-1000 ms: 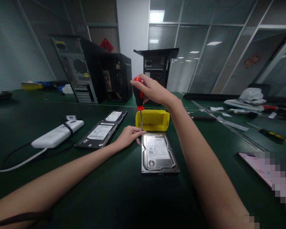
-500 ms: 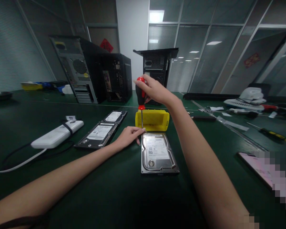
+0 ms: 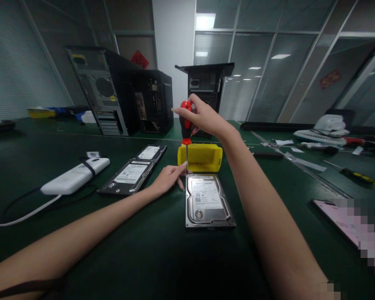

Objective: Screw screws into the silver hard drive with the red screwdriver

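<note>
Through the head camera, taking the silver hard drive (image 3: 208, 199) as the centre of my clock, I see it lying label-up on the green table (image 3: 156, 246), just in front of a yellow bin (image 3: 204, 157) at 12 o'clock. I have the right hand (image 3: 204, 118) wrapped around the handle of a red-and-black screwdriver (image 3: 186, 134), which stands nearly upright with its tip down at the drive's 11 o'clock corner. The left hand (image 3: 167, 180) rests at 10 o'clock, its fingertips beside the lower shaft; I cannot tell whether they pinch it or merely touch. Beyond that hand, also towards 10 o'clock, I find two dark hard drives (image 3: 131, 171) in a row, and further left a white box (image 3: 76, 176) with a black strap. A phone (image 3: 334, 217) lies well apart, between 3 and 4 o'clock.
</note>
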{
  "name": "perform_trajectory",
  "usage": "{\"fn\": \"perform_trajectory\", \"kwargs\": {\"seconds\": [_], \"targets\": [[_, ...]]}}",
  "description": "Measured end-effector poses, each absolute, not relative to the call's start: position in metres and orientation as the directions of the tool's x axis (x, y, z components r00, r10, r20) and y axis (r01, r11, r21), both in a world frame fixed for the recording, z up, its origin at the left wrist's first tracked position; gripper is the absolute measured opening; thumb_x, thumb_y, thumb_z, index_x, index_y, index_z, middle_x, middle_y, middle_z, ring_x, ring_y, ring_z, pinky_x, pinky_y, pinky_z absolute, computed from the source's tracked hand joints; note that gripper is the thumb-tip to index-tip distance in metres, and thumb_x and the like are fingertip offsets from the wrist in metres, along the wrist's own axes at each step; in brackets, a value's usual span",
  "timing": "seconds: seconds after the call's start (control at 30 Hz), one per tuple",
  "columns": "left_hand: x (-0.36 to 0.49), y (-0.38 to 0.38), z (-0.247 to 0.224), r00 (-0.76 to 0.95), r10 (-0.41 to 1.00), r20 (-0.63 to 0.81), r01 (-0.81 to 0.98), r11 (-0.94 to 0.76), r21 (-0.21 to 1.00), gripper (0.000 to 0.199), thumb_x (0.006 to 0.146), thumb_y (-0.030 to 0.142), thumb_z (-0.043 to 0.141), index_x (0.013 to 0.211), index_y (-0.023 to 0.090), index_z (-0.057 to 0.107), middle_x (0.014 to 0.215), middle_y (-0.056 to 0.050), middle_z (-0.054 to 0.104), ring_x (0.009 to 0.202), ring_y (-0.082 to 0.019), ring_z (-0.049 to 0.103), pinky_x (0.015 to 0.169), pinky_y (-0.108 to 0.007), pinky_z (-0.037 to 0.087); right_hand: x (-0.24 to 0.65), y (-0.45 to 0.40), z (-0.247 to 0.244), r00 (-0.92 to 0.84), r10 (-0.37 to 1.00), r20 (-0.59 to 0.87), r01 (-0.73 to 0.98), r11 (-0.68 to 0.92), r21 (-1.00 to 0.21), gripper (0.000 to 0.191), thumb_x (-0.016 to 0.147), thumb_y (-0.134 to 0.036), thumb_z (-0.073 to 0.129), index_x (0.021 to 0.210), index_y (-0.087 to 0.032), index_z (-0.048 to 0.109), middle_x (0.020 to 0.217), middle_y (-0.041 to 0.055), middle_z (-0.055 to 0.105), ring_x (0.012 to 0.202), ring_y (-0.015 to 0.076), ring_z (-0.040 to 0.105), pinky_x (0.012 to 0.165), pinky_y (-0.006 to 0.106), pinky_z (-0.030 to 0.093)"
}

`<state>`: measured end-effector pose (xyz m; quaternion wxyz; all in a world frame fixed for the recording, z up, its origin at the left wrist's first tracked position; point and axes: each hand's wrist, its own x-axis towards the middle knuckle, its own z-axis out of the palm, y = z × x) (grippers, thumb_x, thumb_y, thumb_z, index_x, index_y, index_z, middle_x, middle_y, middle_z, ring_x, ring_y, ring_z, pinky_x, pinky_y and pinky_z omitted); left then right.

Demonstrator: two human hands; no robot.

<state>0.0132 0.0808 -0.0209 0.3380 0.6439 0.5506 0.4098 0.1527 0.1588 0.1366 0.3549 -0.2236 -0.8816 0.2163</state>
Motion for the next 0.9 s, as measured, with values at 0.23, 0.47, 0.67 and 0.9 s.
{"fn": "perform_trajectory", "kwargs": {"seconds": [0.23, 0.47, 0.67, 0.9], "targets": [[0.0128, 0.0768, -0.0191, 0.103, 0.979, 0.178, 0.492, -0.206, 0.846, 0.04, 0.086, 0.05, 0.055, 0.095, 0.014, 0.072, 0.075, -0.004, 0.073, 0.054, -0.015, 0.065, 0.055, -0.022, 0.041, 0.156, 0.1578, 0.1383, -0.612, 0.576, 0.541, 0.268, 0.795, -0.544, 0.042, 0.084, -0.056, 0.054, 0.095, -0.018, 0.041, 0.077, 0.0043, 0.055, 0.064, 0.0151, 0.059, 0.05, 0.029, 0.056], [0.0113, 0.0785, -0.0215, 0.134, 0.97, 0.205, 0.527, -0.245, 0.814, 0.032, 0.086, 0.043, 0.056, 0.086, 0.016, 0.072, 0.065, -0.001, 0.07, 0.056, -0.016, 0.066, 0.058, -0.022, 0.041, 0.1527, 0.1543, 0.1378, -0.621, 0.561, 0.548, 0.275, 0.81, -0.518, 0.043, 0.085, -0.056, 0.053, 0.101, -0.017, 0.043, 0.08, 0.0055, 0.056, 0.069, 0.0181, 0.06, 0.055, 0.033, 0.058], [0.0126, 0.0768, -0.0179, 0.143, 0.967, 0.209, 0.533, -0.253, 0.807, 0.031, 0.087, 0.041, 0.055, 0.084, 0.015, 0.071, 0.059, 0.0, 0.067, 0.053, -0.016, 0.065, 0.058, -0.022, 0.04, 0.1497, 0.1524, 0.1376, -0.64, 0.537, 0.549, 0.261, 0.825, -0.502, 0.044, 0.086, -0.055, 0.051, 0.105, -0.016, 0.044, 0.08, 0.0048, 0.054, 0.074, 0.0181, 0.061, 0.06, 0.033, 0.058], [0.0128, 0.077, -0.018, 0.137, 0.967, 0.215, 0.549, -0.254, 0.796, 0.031, 0.087, 0.041, 0.054, 0.085, 0.015, 0.072, 0.06, -0.001, 0.068, 0.054, -0.016, 0.066, 0.058, -0.022, 0.039, 0.1507, 0.1547, 0.1375, -0.63, 0.558, 0.54, 0.269, 0.809, -0.523, 0.041, 0.086, -0.054, 0.052, 0.102, -0.017, 0.043, 0.08, 0.0049, 0.053, 0.072, 0.0177, 0.06, 0.059, 0.034, 0.058]]}}
